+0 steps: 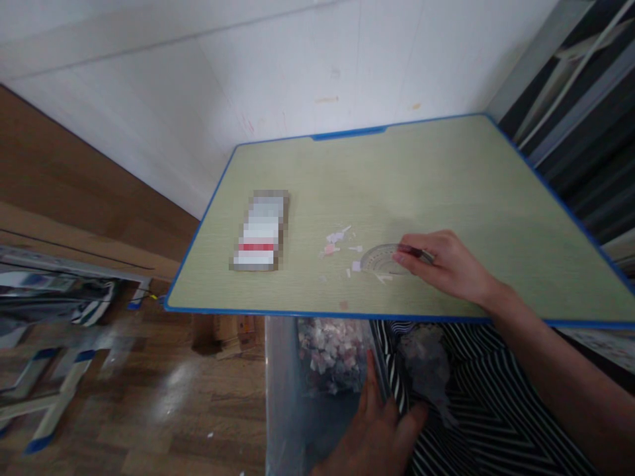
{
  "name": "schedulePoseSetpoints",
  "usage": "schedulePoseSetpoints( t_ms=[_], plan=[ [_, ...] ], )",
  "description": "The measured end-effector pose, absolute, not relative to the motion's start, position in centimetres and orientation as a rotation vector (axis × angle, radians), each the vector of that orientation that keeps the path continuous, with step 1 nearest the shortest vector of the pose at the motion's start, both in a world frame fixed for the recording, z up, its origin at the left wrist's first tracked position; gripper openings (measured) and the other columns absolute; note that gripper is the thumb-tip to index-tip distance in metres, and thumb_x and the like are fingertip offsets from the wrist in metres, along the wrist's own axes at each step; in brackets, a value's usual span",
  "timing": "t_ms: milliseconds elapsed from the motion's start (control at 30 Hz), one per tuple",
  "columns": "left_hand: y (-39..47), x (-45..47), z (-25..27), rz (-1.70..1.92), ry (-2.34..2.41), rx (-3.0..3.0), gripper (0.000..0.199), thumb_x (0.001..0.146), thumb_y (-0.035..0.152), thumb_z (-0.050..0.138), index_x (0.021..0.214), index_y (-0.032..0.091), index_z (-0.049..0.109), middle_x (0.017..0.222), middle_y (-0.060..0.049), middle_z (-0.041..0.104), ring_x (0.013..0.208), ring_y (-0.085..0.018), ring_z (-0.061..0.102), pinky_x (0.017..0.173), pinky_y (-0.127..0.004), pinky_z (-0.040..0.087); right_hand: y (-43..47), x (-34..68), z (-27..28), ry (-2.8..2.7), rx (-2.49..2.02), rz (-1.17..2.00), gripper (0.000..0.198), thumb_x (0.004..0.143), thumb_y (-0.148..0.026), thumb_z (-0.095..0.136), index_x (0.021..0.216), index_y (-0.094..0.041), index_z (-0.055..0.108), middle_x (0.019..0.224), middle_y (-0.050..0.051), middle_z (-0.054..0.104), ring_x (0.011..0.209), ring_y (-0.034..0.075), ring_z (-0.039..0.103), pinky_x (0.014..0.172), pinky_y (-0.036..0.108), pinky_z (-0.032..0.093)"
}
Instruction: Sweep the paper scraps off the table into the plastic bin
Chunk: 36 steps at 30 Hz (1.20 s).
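Note:
My right hand (446, 261) is above the table, its thumb and fingers pinched on a clear, half-round protractor (380, 256). The protractor lies low over the tabletop; a dark reddish strip shows at my fingers, its kind unclear. Small white and pink paper scraps (335, 239) are scattered just left of the protractor. Below the table's front edge, my left hand (374, 423) is at the right wall of a translucent plastic bin (285, 396), fingers along its rim and thumb apart. Inside the bin sits a heap of pale and pink scraps (335, 354).
The light green tabletop (421, 172) has a blue edge and stands against a white wall (297, 73). A blurred-out phone-like object (260, 231) lies on its left part. Striped cloth (486, 377) covers my lap. Folded legs (54, 396) rest on the wooden floor.

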<state>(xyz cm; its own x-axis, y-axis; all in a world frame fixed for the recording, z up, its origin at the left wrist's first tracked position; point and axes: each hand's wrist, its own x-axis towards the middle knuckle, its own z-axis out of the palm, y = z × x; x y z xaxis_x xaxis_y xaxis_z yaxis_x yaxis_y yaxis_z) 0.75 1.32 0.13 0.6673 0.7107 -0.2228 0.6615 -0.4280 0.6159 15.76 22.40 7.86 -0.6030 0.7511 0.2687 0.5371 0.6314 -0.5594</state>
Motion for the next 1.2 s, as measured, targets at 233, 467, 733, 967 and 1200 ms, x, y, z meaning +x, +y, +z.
schedulePoseSetpoints(
  t_ms=[233,467,733,967,1200],
  plan=[
    [1.0,0.8,-0.1,0.115,1.068,2.208,0.032,0.098,0.015,0.047,0.128,0.014,0.039,0.135,-0.029,0.042,0.124,-0.046,-0.02,0.1,-0.066,0.032,22.6,16.3,8.3,-2.371,-0.959,0.655,0.032,0.086,-0.026,0.047,0.055,-0.021,0.041,0.047,-0.004,0.041,0.043,0.008,0.04,0.044,0.023,0.031],
    [1.3,0.8,0.0,0.121,1.071,2.201,0.033,0.097,0.014,0.048,0.129,0.015,0.039,0.137,-0.031,0.038,0.124,-0.048,-0.015,0.098,-0.067,0.033,22.9,15.8,7.9,-2.322,-1.028,0.537,0.029,0.087,-0.028,0.046,0.059,-0.021,0.043,0.049,-0.003,0.043,0.043,0.009,0.041,0.045,0.025,0.031],
    [0.9,0.7,-0.3,0.171,1.098,2.254,0.035,0.094,0.012,0.054,0.126,0.014,0.04,0.135,-0.029,0.042,0.125,-0.047,-0.018,0.098,-0.064,0.036,22.8,15.1,7.8,-2.314,-1.046,0.581,0.026,0.087,-0.029,0.046,0.062,-0.022,0.045,0.051,-0.002,0.047,0.045,0.011,0.044,0.047,0.027,0.032],
    [0.9,0.7,-0.4,0.191,1.078,2.254,0.037,0.093,0.013,0.055,0.127,0.013,0.04,0.137,-0.031,0.039,0.124,-0.047,-0.02,0.096,-0.067,0.035,23.0,15.2,7.8,-2.221,-1.112,0.549,0.028,0.087,-0.029,0.046,0.061,-0.022,0.044,0.053,-0.001,0.049,0.049,0.012,0.046,0.049,0.026,0.033],
    [1.0,0.7,-0.5,0.196,1.073,2.264,0.043,0.091,0.008,0.057,0.13,0.014,0.039,0.14,-0.027,0.038,0.124,-0.044,-0.024,0.097,-0.067,0.033,23.1,15.5,7.6,-2.273,-1.118,0.529,0.028,0.085,-0.027,0.047,0.058,-0.021,0.046,0.05,-0.002,0.047,0.046,0.011,0.044,0.048,0.026,0.032]
  ],
)
